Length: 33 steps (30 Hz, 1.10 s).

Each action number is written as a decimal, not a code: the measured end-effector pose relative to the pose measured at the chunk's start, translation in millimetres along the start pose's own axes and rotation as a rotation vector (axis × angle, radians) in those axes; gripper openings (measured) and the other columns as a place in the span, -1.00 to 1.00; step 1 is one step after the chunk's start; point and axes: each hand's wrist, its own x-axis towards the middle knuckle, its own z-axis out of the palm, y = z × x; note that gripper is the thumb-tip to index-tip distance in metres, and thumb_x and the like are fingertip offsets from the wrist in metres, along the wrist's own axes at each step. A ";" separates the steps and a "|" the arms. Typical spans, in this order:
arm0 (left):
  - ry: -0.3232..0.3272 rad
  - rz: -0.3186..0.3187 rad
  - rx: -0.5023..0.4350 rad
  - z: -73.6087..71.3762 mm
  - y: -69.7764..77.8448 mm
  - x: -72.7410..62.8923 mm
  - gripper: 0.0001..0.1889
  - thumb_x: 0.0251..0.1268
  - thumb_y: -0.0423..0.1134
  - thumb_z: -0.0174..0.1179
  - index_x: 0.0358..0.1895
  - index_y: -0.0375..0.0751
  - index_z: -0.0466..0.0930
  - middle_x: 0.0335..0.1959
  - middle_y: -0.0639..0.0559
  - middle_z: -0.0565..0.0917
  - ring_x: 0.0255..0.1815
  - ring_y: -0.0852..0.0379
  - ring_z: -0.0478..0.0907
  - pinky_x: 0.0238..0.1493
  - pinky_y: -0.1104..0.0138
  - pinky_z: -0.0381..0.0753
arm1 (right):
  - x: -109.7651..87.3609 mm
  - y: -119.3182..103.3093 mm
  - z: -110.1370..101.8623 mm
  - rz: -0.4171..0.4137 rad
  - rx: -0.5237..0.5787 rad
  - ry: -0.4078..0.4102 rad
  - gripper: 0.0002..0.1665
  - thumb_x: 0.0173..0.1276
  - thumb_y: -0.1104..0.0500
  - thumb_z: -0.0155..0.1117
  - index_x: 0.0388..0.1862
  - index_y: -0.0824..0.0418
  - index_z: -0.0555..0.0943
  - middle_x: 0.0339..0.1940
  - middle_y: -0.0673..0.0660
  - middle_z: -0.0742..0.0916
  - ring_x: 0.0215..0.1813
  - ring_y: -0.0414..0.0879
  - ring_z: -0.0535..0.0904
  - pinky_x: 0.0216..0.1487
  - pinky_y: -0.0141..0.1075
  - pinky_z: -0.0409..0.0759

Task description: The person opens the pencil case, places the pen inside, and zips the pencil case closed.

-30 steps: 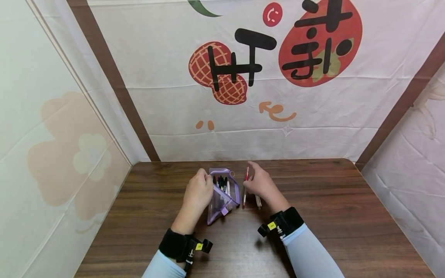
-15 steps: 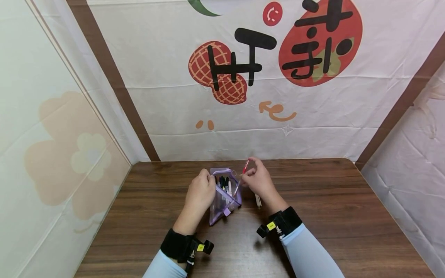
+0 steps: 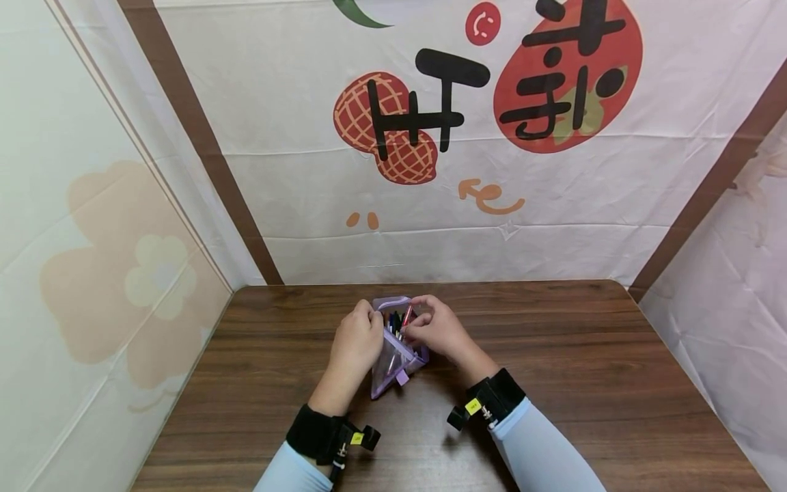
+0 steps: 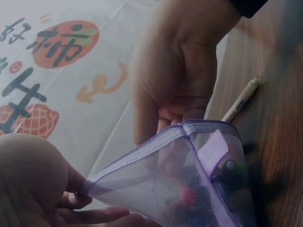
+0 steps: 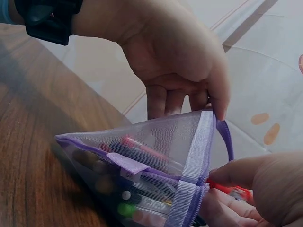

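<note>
A purple-trimmed mesh pencil case [image 3: 384, 372] with several pens in it stands unzipped on the table. My left hand [image 3: 359, 338] pinches the left edge of its opening between thumb and fingers, as the right wrist view also shows at the top. On the other side, my right hand [image 3: 433, 331] holds a red pen [image 3: 408, 316] by finger and thumb, tilted, with its lower end down inside the opening. Through the mesh, the right wrist view shows pens with red, dark and green ends.
Beside the case on the brown wooden table [image 3: 590, 383] lies a pale pen-like stick [image 4: 240, 100], hidden by my right hand in the head view. A printed cloth [image 3: 295, 171] hangs behind the table's back edge.
My right hand has lifted the red pen from the table, tilted it and carried it left into the case's opening. My left hand and the case have shifted slightly right.
</note>
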 end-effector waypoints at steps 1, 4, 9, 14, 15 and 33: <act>-0.002 0.001 -0.001 0.5 0.1 -0.2 -0.78 0.73 -0.19 0.03 -0.21 -0.19 0.50 -0.35 -0.18 0.65 -0.32 -0.12 0.62 -0.25 0.00 0.62 | 0.6 1.4 0.6 -0.001 -0.015 -0.006 -0.24 0.43 0.34 0.52 0.56 0.32 0.47 -0.27 0.22 0.91 -0.35 0.01 0.88 -0.19 -0.16 0.87; -0.013 0.000 -0.003 1.8 -0.2 -0.2 -0.78 0.74 -0.18 0.03 -0.20 -0.18 0.49 -0.38 -0.15 0.63 -0.35 -0.09 0.60 -0.29 0.06 0.58 | 2.2 3.9 2.6 -0.004 -0.057 -0.020 -0.28 0.42 0.33 0.50 0.54 0.35 0.55 -0.23 0.21 0.92 -0.37 -0.16 0.80 -0.25 -0.31 0.77; -0.027 0.001 -0.001 2.3 -0.5 -0.5 -0.77 0.76 -0.17 0.01 -0.19 -0.17 0.48 -0.42 -0.10 0.58 -0.38 -0.07 0.57 -0.34 0.13 0.50 | 0.8 2.3 2.8 -0.048 -0.141 -0.056 -0.39 0.51 0.29 0.45 0.51 0.37 0.66 0.02 0.27 0.94 -0.20 -0.21 0.81 -0.19 -0.37 0.73; -0.033 -0.006 -0.003 1.7 -0.4 -0.8 -0.77 0.77 -0.17 0.00 -0.18 -0.17 0.47 -0.44 -0.08 0.55 -0.42 -0.06 0.56 -0.38 0.14 0.49 | -1.5 -1.2 -1.3 -0.076 -0.188 -0.047 -0.58 0.58 0.27 0.43 0.34 0.36 0.78 0.08 0.30 0.93 -0.06 -0.07 0.90 -0.12 -0.31 0.81; -0.033 -0.008 -0.002 1.5 -0.3 -0.7 -0.77 0.77 -0.17 -0.01 -0.18 -0.17 0.47 -0.44 -0.08 0.55 -0.42 -0.05 0.55 -0.37 0.13 0.49 | -2.0 -1.7 -2.8 -0.075 -0.192 -0.036 -0.61 0.58 0.27 0.42 0.31 0.37 0.79 0.06 0.30 0.93 -0.08 -0.04 0.91 -0.13 -0.29 0.83; -0.026 -0.008 0.017 2.3 -0.7 -0.2 -0.76 0.76 -0.17 0.00 -0.19 -0.18 0.48 -0.45 -0.10 0.56 -0.41 -0.08 0.57 -0.32 0.07 0.55 | 2.2 1.6 -47.9 0.008 -0.409 0.177 -0.81 0.61 0.19 0.42 0.06 0.24 0.84 -0.20 0.16 0.87 -0.29 0.08 0.83 -0.30 -0.29 0.68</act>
